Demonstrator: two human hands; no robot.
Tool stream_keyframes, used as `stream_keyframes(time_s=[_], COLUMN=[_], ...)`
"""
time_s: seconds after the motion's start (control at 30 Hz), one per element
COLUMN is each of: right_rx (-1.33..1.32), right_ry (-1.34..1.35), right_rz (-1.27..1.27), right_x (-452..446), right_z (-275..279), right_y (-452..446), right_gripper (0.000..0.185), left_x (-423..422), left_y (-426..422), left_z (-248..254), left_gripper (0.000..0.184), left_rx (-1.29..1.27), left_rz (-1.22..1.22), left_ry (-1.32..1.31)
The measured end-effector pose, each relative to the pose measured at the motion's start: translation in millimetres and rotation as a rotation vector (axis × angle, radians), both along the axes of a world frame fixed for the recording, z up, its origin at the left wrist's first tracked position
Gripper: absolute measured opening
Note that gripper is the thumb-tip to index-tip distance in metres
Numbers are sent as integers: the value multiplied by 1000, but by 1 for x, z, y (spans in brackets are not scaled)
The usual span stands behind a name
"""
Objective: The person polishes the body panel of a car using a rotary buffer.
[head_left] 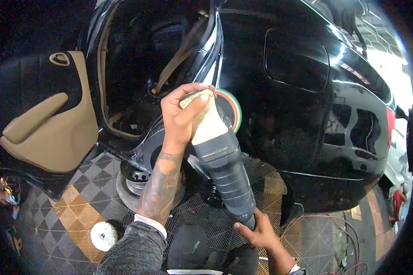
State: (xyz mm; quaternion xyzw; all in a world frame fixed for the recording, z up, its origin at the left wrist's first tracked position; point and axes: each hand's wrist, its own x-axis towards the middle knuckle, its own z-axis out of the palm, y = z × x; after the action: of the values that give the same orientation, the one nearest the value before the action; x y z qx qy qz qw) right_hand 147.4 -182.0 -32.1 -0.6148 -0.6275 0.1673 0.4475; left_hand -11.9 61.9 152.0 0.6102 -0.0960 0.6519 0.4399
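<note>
A dark-bodied car polisher (225, 169) with a pale cloth-like cover round its head slants across the middle of the head view. Its round pad (236, 110), edged in green and orange, faces the glossy black car panel (280, 123); whether it touches the paint I cannot tell. My left hand (183, 112) is wrapped over the covered head, thumb on top. Lower down, my right hand (259, 231) is closed round the rear end of the handle. Part of the pad is hidden behind the polisher's head.
An open car door (55, 123) with tan trim stands at left. On the tiled floor (78, 211) lie a white round pad (104, 236) and, behind my left forearm, a wheel (133, 183). A reddish cable (353, 229) runs along the floor at lower right.
</note>
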Motion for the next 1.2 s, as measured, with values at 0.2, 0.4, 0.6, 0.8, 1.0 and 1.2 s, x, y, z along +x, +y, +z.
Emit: stream_keyframes(time_s=[0.2,0.4,0.6,0.8,1.0,1.2], right_rx=[-68,-60,-23,-93,-89,35], right_ry=[60,43,28,-128,-181,-119], right_rz=[-13,39,-53,-169,-90,-92], right_x=[5,6,23,24,27,23], right_z=[28,17,62,74,52,89], right_y=[1,-25,-38,-45,-31,2], right_gripper=[62,58,65,65,65,58], left_x=[7,10,32,26,17,22], left_y=[2,-21,-14,-18,-10,4], left_z=[26,-8,37,23,16,77], left_gripper=[22,21,23,26,22,21], left_rx=[-19,-57,57,68,42,166], left_rz=[-49,-11,53,75,1,3], left_ry=[-13,-30,-51,-59,-108,-94])
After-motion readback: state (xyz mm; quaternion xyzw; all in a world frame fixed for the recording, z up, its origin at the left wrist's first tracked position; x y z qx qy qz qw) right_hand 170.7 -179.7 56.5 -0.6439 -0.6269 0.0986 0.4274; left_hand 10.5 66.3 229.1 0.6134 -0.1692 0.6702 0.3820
